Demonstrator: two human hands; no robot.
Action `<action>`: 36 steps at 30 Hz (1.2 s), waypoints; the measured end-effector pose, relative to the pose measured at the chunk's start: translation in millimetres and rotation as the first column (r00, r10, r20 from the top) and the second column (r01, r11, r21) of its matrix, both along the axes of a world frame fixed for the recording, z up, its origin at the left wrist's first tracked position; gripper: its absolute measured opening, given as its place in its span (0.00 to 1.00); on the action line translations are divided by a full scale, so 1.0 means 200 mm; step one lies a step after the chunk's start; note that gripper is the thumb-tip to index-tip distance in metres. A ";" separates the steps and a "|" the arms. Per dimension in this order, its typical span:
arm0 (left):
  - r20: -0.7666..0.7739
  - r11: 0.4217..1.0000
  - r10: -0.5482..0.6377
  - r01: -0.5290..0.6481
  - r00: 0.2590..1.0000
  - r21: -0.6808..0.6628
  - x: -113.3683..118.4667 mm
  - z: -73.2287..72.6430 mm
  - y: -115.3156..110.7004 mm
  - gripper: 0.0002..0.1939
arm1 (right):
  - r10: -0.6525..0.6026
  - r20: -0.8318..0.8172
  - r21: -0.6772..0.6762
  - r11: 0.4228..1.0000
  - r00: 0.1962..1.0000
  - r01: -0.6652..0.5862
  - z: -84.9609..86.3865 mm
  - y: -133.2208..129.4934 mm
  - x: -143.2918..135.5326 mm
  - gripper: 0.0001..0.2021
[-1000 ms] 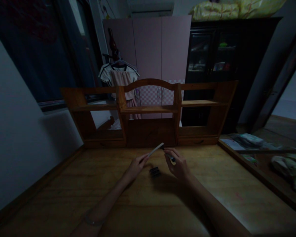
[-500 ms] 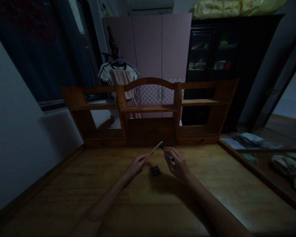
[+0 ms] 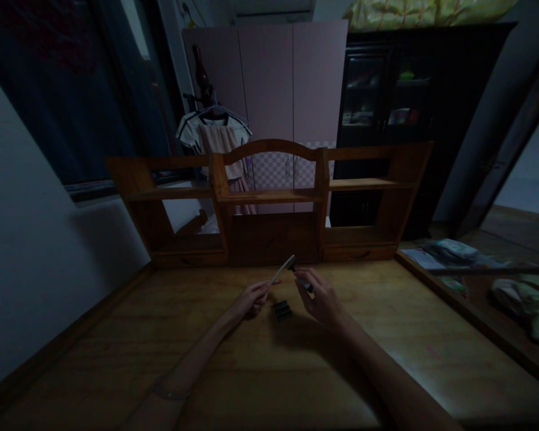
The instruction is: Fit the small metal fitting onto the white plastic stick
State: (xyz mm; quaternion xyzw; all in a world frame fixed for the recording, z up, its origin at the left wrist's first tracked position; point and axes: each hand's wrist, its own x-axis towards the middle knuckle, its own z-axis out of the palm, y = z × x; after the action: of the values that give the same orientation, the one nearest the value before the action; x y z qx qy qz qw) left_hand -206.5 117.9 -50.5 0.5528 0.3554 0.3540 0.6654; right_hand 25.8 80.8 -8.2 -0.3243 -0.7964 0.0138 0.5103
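Wooden surface [image 3: 251,383]. Right hand [image 3: 322,297], forearm angled inward: grip closed round raised razor-like tool [image 3: 305,284]. Left hand [image 3: 250,299], forearm angled inward: grip pinching pale strip [image 3: 281,271], tilted up beside tool's head. Black slotted case [image 3: 281,310]: on surface, between hands.

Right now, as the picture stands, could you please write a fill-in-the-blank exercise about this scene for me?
1. From side to side, the black object appears ____ the left hand and the right hand.
2. The left hand holds the strip, while the tool is in the ____ hand.
3. The pink wardrobe shows ____ doors.
4. The wrapping atop the black cupboard is ____ in colour.

Missing words: between; right; three; yellow
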 end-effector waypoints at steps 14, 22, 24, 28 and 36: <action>-0.006 1.000 0.004 -0.004 1.000 0.017 0.01 -0.01 0.00 0.26 | 0.015 0.004 -0.008 1.000 1.000 -0.015 0.00 0.00 0.00 0.12; -0.051 1.000 0.005 -0.004 0.999 0.006 0.01 0.02 -0.02 0.28 | -0.027 -0.042 0.036 0.999 0.999 0.029 0.03 0.01 0.04 0.12; -0.044 1.000 0.008 -0.007 0.999 0.008 0.01 0.02 -0.01 0.28 | -0.003 -0.005 0.032 0.999 1.000 0.003 0.01 0.00 0.02 0.11; -0.035 1.000 0.026 -0.025 0.999 0.014 0.01 0.01 0.00 0.28 | -0.001 0.012 0.024 1.000 1.000 0.001 0.00 0.00 0.00 0.12; -0.049 0.999 0.036 -0.034 0.998 0.037 0.01 0.00 -0.01 0.28 | -0.029 -0.050 0.044 0.999 0.998 0.031 0.03 0.00 0.03 0.11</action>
State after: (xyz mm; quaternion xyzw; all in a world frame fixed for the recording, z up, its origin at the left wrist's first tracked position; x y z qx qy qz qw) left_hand -204.6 116.4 -49.9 0.5671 0.3749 0.3582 0.6400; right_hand 31.6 81.3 -2.7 -0.3243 -0.7788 -0.0038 0.5370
